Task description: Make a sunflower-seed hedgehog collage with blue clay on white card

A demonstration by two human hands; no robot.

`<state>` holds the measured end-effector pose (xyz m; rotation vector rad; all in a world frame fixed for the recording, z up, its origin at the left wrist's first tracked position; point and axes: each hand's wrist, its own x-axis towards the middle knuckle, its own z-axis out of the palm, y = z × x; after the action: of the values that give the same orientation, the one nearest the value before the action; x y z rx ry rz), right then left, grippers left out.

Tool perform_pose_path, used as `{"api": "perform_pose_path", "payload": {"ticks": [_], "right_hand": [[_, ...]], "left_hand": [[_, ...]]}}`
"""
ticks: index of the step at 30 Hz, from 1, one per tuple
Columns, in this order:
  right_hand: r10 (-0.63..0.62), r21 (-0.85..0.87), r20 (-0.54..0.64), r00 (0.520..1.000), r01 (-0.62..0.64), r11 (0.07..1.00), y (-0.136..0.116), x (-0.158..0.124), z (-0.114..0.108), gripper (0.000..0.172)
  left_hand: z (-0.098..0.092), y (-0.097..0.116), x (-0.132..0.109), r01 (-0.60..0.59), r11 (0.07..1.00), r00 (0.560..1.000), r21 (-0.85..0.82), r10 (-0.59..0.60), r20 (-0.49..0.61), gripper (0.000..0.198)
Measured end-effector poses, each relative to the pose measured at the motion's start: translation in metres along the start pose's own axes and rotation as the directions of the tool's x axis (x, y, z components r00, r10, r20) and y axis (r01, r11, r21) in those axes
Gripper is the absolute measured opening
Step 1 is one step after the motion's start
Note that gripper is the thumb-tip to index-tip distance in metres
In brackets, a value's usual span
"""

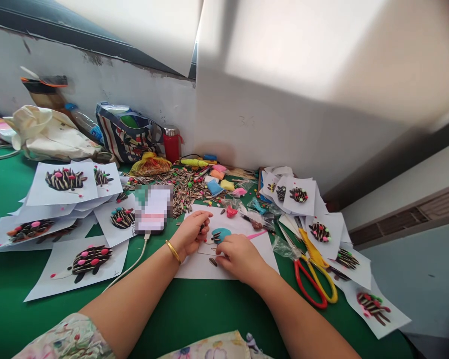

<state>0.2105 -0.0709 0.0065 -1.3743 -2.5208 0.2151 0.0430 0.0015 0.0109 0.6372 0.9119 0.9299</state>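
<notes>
A flattened piece of blue clay (222, 235) with several striped seeds stuck in it lies on a small card, on top of white paper (189, 271). My left hand (194, 233) is curled closed at its left, with dark sunflower seeds showing between thumb and fingers. At the lower right of the clay is my right hand (241, 257), fingers bent and close together at the clay's edge; what is between the fingertips is hidden. One loose sunflower seed (213, 262) rests on the paper by my right thumb.
Beyond the paper spreads a heap of sunflower seeds (187, 192) with colored clay packs (214, 187). A phone (153, 209) with a cable lies left. Scissors (310, 279) and a yellow-handled cutter (312, 244) lie right. Seed hedgehog cards (108, 276) flank both sides.
</notes>
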Motion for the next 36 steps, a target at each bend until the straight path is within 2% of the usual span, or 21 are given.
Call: {"api": "perform_pose_path", "payload": {"ticks": [3, 6, 11, 15, 19, 23, 30, 36], "right_hand": [[0.022, -0.048, -0.047, 0.999, -0.024, 0.999, 0.002, 0.002, 0.004, 0.014], [-0.024, -0.052, -0.035, 0.999, 0.022, 0.998, 0.001, 0.002, 0.009, 0.009], [-0.115, 0.038, 0.008, 0.993, 0.115, 0.993, -0.007, -0.001, 0.006, 0.006], [-0.087, 0.074, -0.013, 0.996, 0.088, 0.993, -0.011, -0.002, 0.0, 0.006], [-0.098, 0.011, -0.007, 0.995, 0.098, 0.995, -0.015, 0.0, 0.007, 0.013], [-0.125, -0.061, 0.017, 0.992, 0.126, 0.99, -0.021, 0.0, 0.014, 0.005], [-0.063, -0.233, 0.05, 0.997, 0.073, 0.97, -0.034, 0.001, 0.008, 0.006], [-0.132, -0.181, 0.068, 0.989, 0.142, 0.973, -0.036, 0.001, 0.012, 0.005]], "left_hand": [[0.0, 0.0, 0.0, -0.004, 1.0, 1.0, -0.007, 0.004, 0.004, 0.021], [0.0, -0.001, 0.0, -0.003, 1.0, 1.0, -0.012, 0.003, 0.006, 0.022], [-0.001, 0.0, 0.001, 0.0, 1.0, 1.0, -0.012, 0.001, 0.008, 0.023], [-0.001, 0.0, 0.001, 0.002, 1.0, 1.0, -0.01, -0.002, 0.009, 0.024], [0.0, 0.0, 0.0, -0.004, 1.0, 1.0, -0.017, 0.004, 0.003, 0.024], [0.0, 0.001, 0.0, -0.003, 1.0, 1.0, -0.019, 0.003, 0.002, 0.022], [-0.001, 0.0, 0.001, 0.001, 1.0, 1.0, -0.016, -0.001, 0.004, 0.02], [-0.001, 0.0, 0.001, -0.005, 1.0, 1.0, -0.028, 0.006, 0.012, 0.022]]}}
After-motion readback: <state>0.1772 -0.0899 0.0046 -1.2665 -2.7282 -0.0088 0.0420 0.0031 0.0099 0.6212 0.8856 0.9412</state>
